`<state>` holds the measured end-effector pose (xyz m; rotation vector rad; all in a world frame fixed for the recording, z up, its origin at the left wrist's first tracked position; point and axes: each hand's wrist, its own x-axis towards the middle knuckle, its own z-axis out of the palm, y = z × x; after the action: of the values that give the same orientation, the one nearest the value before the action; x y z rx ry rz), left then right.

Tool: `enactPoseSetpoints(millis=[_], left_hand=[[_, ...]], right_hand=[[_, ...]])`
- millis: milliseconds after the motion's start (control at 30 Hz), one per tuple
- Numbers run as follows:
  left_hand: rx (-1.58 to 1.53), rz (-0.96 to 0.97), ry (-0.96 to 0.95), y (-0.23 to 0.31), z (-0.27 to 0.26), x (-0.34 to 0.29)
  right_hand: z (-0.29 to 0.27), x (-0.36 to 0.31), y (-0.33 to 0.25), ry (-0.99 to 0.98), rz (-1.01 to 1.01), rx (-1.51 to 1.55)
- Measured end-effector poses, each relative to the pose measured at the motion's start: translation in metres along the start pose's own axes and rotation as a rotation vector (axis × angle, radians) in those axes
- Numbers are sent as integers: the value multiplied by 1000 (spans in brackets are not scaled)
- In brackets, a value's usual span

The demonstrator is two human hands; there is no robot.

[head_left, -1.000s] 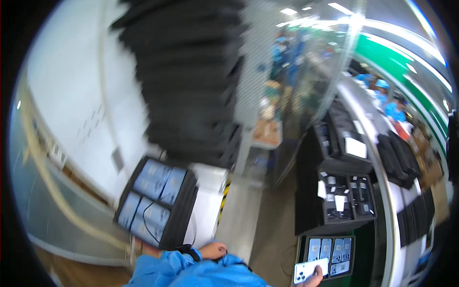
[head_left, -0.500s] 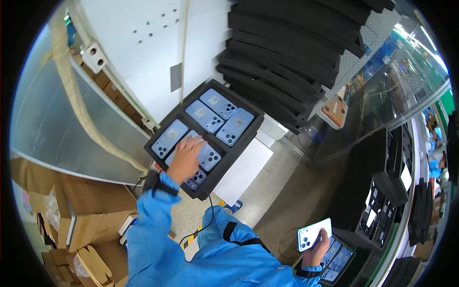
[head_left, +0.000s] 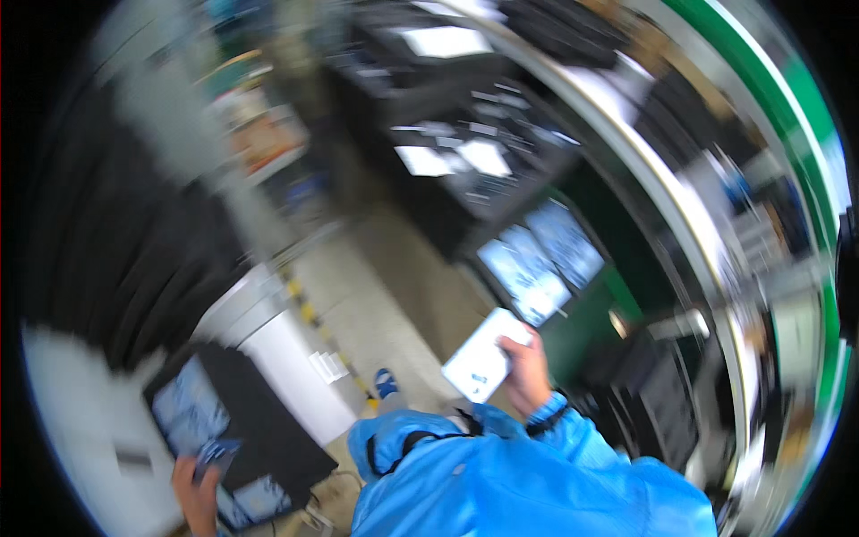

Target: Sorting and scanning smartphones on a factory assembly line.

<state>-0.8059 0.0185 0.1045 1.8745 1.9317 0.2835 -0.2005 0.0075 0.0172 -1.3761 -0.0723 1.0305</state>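
My right hand (head_left: 526, 369) is closed on a pale smartphone (head_left: 488, 352), held by its edge with the camera lenses facing up. Down at the lower left, my left hand (head_left: 199, 498) grips a bluish smartphone (head_left: 217, 455), which looks tilted up over a black foam tray (head_left: 261, 407). Other light-blue phones (head_left: 191, 407) lie in that tray's slots. Motion blur hides the finger detail and the exact edges. A second black tray with light-blue phones (head_left: 526, 268) sits on a green surface, just beyond my right hand.
Stacked black trays (head_left: 134, 259) rise at the left. Further black trays with white sheets (head_left: 483, 157) stand at the back. White paper (head_left: 295, 376) lies beside the left tray, and a yellow-black floor strip (head_left: 309, 313) runs between the two sides. A curved white rail (head_left: 626, 134) edges the right bench.
The view has swung to the right, so the left tray now sits at the lower left. My left hand lay on a phone in the tray; now it grips one. My right hand keeps its phone.
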Motion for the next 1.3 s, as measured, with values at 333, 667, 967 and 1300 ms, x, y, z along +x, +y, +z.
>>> enactPoseSetpoints(millis=[333,667,967,1300], left_hand=[[-895,515,-540,434,173,77],[-967,546,-1327,700,420,-176],[-588,1094,-946,753,491,-309],[-587,1314,-602,717,427,-174]], right_hand=[[-227,-85,-53,559,-440,304],[-503,-205,-105,1251,-845,632],[-578,-195,-86,1590,-457,-228],[-572,-182,-88,1682,-379,-839]])
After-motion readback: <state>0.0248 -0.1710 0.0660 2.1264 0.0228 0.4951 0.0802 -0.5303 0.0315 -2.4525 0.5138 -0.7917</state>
